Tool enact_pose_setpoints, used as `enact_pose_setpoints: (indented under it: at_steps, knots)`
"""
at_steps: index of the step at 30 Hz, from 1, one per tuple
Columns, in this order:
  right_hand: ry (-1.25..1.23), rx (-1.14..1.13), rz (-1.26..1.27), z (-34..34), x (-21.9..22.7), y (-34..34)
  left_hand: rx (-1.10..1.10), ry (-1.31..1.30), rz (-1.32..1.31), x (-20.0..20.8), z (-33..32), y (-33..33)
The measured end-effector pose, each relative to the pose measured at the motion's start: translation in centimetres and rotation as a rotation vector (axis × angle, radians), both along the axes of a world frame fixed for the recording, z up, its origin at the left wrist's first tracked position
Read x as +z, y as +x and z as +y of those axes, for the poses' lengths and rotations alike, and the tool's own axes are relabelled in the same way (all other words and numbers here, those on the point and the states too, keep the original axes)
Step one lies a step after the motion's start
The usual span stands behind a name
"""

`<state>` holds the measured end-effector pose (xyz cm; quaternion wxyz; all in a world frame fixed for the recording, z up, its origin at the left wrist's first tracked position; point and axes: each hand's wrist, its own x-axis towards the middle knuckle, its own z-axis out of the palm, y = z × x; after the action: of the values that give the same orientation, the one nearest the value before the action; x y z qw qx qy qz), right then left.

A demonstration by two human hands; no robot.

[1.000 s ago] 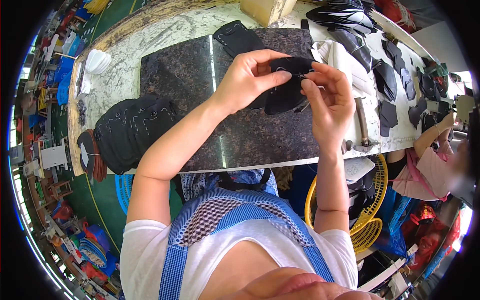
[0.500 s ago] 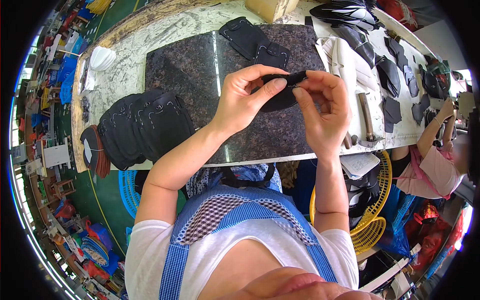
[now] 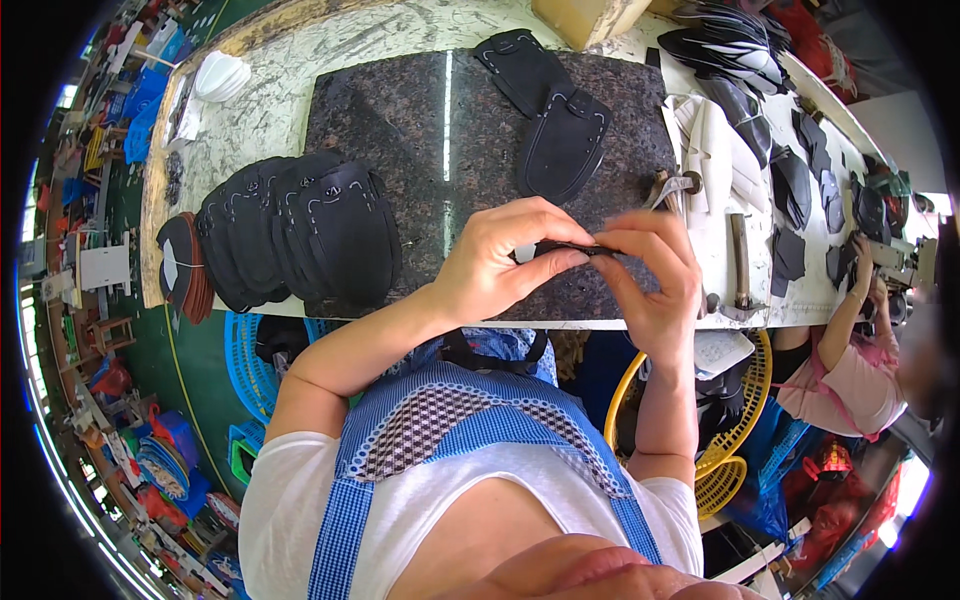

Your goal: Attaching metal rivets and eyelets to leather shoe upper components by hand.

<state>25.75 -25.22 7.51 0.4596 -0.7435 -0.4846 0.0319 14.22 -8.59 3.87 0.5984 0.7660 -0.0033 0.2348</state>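
A small, narrow black strip (image 3: 567, 246), seen almost edge-on, is stretched between my hands over the near part of the dark stone slab (image 3: 380, 120). My left hand (image 3: 505, 255) pinches it between thumb and fingers. At its other end are the closed thumb and forefinger of my right hand (image 3: 655, 275), whose upper fingers blur slightly. Just beyond, a rounded black stitched piece (image 3: 563, 150) lies on the slab, overlapping another black stitched piece (image 3: 520, 70). To the left, overlapping black pieces with white stitching (image 3: 335, 235) form a pile.
Beside the pile sits a bundle of brown pieces (image 3: 182, 270). A hammer (image 3: 740, 260) lies at right, near folded white material (image 3: 705, 140) and black cut pieces (image 3: 790, 190). A yellow basket (image 3: 755, 400) stands below the table edge. Another person (image 3: 845, 375) works at far right.
Both hands have come closer to me, with the strip between them. The rounded piece on the slab now shows more fully. A metal tool is now visible beyond my right hand.
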Motion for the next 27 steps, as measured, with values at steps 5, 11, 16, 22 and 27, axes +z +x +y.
enact_pose_setpoints:
  at_steps: [5,11,16,22,27]
  knots:
    - [0.042,-0.068,0.038,0.5,0.1,-1.5,0.124,0.119,-0.068,1.5,-0.3,-0.5]
    - [0.072,0.184,0.274,-0.4,0.4,-1.6,-0.007,0.180,-0.182,2.8,0.0,-2.1]
    - [0.135,0.172,0.247,0.7,-0.6,-3.5,0.021,-0.012,0.022,2.9,0.6,-4.9]
    - [0.101,0.268,0.334,2.6,-0.8,-4.0,0.065,-0.038,0.014,2.6,1.1,-6.6]
    - [0.032,0.342,0.886,2.5,-2.4,-4.6,0.029,-0.092,-0.036,1.6,1.7,-7.4]
